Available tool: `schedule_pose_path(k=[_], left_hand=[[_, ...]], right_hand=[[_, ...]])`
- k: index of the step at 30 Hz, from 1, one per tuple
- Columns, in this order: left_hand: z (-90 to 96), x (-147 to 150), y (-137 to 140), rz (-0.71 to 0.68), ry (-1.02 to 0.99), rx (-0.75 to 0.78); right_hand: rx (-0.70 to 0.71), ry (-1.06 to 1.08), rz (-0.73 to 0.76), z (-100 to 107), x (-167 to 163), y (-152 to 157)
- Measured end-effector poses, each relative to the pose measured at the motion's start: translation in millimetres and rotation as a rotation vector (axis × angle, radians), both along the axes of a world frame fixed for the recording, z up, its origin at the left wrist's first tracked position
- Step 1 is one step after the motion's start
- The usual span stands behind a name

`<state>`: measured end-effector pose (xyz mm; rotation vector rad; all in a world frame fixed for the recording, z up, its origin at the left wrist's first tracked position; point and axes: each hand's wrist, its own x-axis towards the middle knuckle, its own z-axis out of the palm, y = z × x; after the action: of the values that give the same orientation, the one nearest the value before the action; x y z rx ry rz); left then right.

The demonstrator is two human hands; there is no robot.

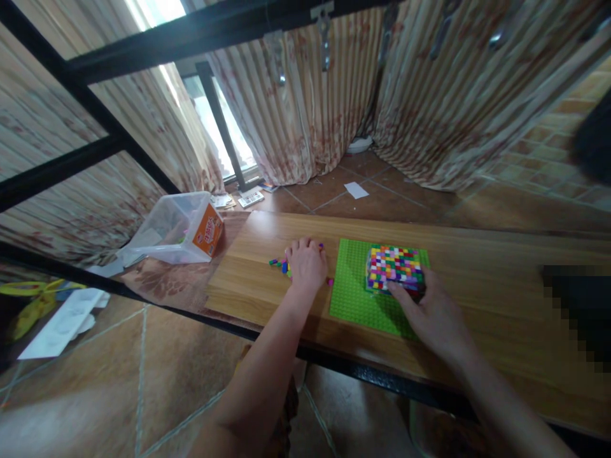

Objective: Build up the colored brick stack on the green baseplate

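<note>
Loosely, left hand (306, 263) over bricks (280, 263)

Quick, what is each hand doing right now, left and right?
Left hand: palm down on the loose small bricks; whether it grips one cannot be told.
Right hand: fingers against the colourful brick block on the green baseplate, not closed around it.

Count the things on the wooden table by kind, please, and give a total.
Green baseplate: 1
Multicoloured brick block on the baseplate: 1
Pile of loose small bricks under the left hand: 1 (single bricks too small to count)
Clear plastic box lying on its side: 1
Total: 4
The right hand touches the block.
</note>
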<state>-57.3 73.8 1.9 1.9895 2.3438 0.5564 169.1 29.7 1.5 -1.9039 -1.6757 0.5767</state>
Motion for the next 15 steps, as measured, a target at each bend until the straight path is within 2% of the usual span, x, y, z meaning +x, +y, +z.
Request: schedule_pose_path(k=[5, 8, 10, 12, 15], left_hand=[[3.6, 2, 0, -0.022, -0.042, 0.017], [7.6, 8, -1, -0.098, -0.233, 0.085], [8.6, 14, -1, -0.143, -0.487, 0.121], [9.4, 20, -3, -0.149, -0.839, 0.114], [13.6, 27, -8, -0.102, -1.435, -0.013]], right_hand=[[0.003, 0.019, 0.010, 1, -1, 0], [0.015, 0.029, 0.014, 1, -2, 1], [0.020, 0.036, 0.016, 0, -2, 0], [0.023, 0.041, 0.019, 1, -2, 0], [0.016, 0.040, 0.010, 1, -3, -1]])
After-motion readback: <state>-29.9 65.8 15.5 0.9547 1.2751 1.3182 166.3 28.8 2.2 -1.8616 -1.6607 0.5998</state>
